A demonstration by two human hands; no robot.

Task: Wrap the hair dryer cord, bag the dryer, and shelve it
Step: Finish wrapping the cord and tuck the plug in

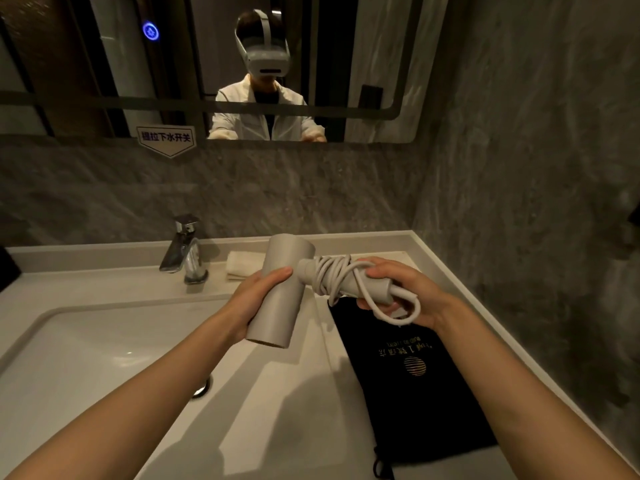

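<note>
1 hair dryer (277, 292), held in air over desk (301, 393), above right rim of sink (86, 341). Left hand (258, 299) wrapped round barrel, thumb on top, gripping. Right hand (391, 289) closed on handle end, pinning cord (332, 275). Cord coiled several turns round handle, 1 loose loop hanging below right hand. 1 black drawstring bag (408, 386) flat on desk along right edge, gold logo up, mouth end under dryer, drawstring at near edge. 1 chrome tap (185, 251) at back edge, behind sink. 1 folded white towel (242, 265) at back edge, just right of tap. 1 mirror (207, 64) on wall w/ 1 sign (166, 140) on lower edge.
</note>
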